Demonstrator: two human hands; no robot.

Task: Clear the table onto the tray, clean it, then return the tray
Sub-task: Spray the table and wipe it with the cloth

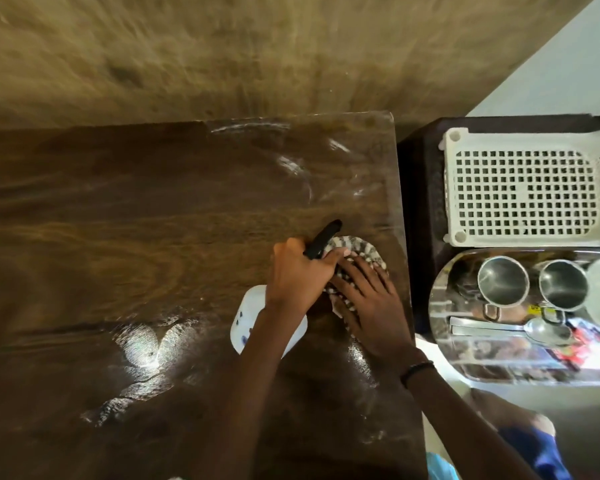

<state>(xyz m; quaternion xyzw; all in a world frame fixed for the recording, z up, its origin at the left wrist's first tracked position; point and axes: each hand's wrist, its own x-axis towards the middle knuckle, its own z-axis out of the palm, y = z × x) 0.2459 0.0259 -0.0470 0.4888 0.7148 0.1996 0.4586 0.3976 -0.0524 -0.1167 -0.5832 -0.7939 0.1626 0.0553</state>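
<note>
Pressing my right hand point(364, 299) flat on a checked cloth point(357, 252), I am holding it down near the right edge of the dark wooden table point(118, 237), fingers spread and straight across the fabric. A dark band point(417, 370) is sitting on that wrist. My left hand point(298, 271) is lying just beside the right one, touching it, with its fingers curled round a black spray nozzle point(323, 239) whose tip is pointing away from me over the cloth. The white bottle point(246, 320) belonging to that nozzle is showing under my left forearm, lying low over the tabletop; I cannot tell whether it is resting on the wood or being held just above it. Pale wet streaks are shining on the table beyond the cloth and nearer to me on the left.

To the right of the table, on a lower dark surface, a steel tray point(440, 306) is sitting with two steel cups point(503, 278) side by side, a spoon point(506, 329) lying in front of them, and some small colourful packets, too blurred to make out. A white plastic basket point(520, 188) with a grid bottom is standing just beyond the tray.
</note>
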